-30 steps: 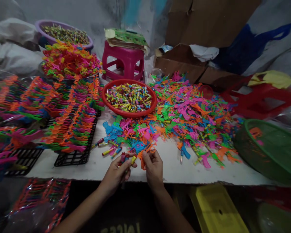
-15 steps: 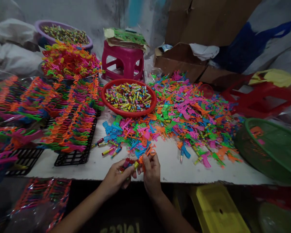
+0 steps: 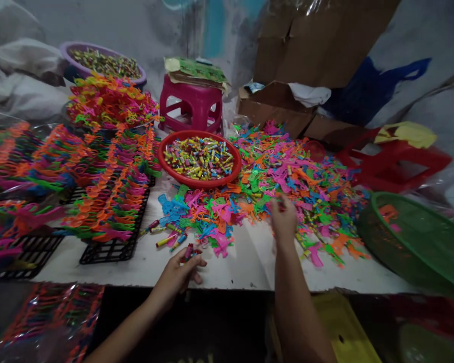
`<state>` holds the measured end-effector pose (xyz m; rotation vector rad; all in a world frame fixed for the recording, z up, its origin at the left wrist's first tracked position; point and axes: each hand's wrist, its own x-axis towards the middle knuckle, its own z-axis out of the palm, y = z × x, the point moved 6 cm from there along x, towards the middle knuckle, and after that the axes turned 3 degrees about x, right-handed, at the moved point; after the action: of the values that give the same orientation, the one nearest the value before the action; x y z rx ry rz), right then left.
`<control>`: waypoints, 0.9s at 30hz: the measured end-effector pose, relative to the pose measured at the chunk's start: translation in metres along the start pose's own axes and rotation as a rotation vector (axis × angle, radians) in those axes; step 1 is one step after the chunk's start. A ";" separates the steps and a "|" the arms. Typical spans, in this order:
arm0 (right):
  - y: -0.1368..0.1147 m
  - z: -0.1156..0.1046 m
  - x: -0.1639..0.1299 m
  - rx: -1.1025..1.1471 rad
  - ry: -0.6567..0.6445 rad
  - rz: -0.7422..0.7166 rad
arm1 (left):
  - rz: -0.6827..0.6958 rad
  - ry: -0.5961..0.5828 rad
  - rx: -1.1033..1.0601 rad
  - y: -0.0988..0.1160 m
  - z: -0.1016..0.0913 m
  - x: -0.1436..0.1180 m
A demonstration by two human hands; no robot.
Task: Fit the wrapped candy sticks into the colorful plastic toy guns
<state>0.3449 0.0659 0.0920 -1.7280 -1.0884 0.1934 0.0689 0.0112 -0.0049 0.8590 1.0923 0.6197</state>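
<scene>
My left hand (image 3: 179, 273) rests at the front edge of the white table (image 3: 249, 262) with a few small coloured tubes (image 3: 189, 250) pinched in its fingers. My right hand (image 3: 283, 218) is stretched out over the big heap of small coloured plastic toy pieces (image 3: 287, 176), its fingers down in the pile. The hand is blurred and I cannot tell whether it holds a piece. A red bowl (image 3: 200, 182) full of small coloured tubes stands behind the heap's near left part. A few loose tubes (image 3: 165, 236) lie on the table near my left hand.
Rows of assembled colourful toys (image 3: 109, 186) stand on black racks (image 3: 113, 249) at the left. A green basket (image 3: 419, 237) sits at the right, a pink stool (image 3: 192, 106) and cardboard boxes (image 3: 283, 101) at the back, and a purple bowl (image 3: 102, 63) far left.
My right hand has left my left hand and reached forward and to the right into the heap. The orange piece it held is gone from view. My left hand keeps its tubes.
</scene>
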 end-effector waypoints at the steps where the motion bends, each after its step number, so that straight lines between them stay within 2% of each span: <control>1: -0.003 0.019 -0.015 0.020 -0.123 -0.052 | -0.013 0.022 -0.016 0.000 -0.002 0.000; 3: -0.012 0.060 -0.057 0.038 -0.379 -0.166 | -0.032 0.054 -0.048 0.000 -0.005 0.001; 5: -0.019 0.094 -0.095 -0.037 -0.598 -0.309 | -0.033 0.069 -0.074 0.001 -0.008 0.001; 7: -0.020 0.110 -0.114 -0.144 -0.710 -0.400 | -0.026 0.076 -0.094 0.002 -0.011 0.002; 9: -0.016 0.109 -0.111 -0.167 -0.680 -0.381 | -0.017 0.092 -0.121 0.001 -0.015 0.003; 12: -0.005 0.093 -0.094 -0.046 -0.538 -0.240 | -0.014 0.116 -0.175 -0.002 -0.017 0.006; 14: 0.002 0.085 -0.089 0.003 -0.493 -0.153 | -0.023 0.128 -0.188 -0.004 -0.016 0.008; 18: 0.008 0.081 -0.096 0.020 -0.595 -0.110 | -0.023 0.124 -0.170 -0.003 -0.012 0.012; 20: 0.006 0.074 -0.098 0.076 -0.553 -0.053 | 0.003 0.118 -0.189 -0.001 -0.011 0.012; 23: -0.003 0.062 -0.103 0.304 -0.388 0.173 | 0.064 0.136 -0.201 0.005 -0.011 0.008; 25: -0.016 0.066 -0.116 0.492 -0.412 0.320 | 0.097 0.133 -0.137 0.011 -0.008 0.003; 27: -0.033 0.075 -0.133 0.608 -0.478 0.383 | 0.154 0.127 -0.035 0.021 -0.003 -0.003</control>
<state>0.2059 0.0202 0.0386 -1.3342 -0.8823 1.1068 0.0644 0.0209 0.0132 0.8883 1.1333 0.8286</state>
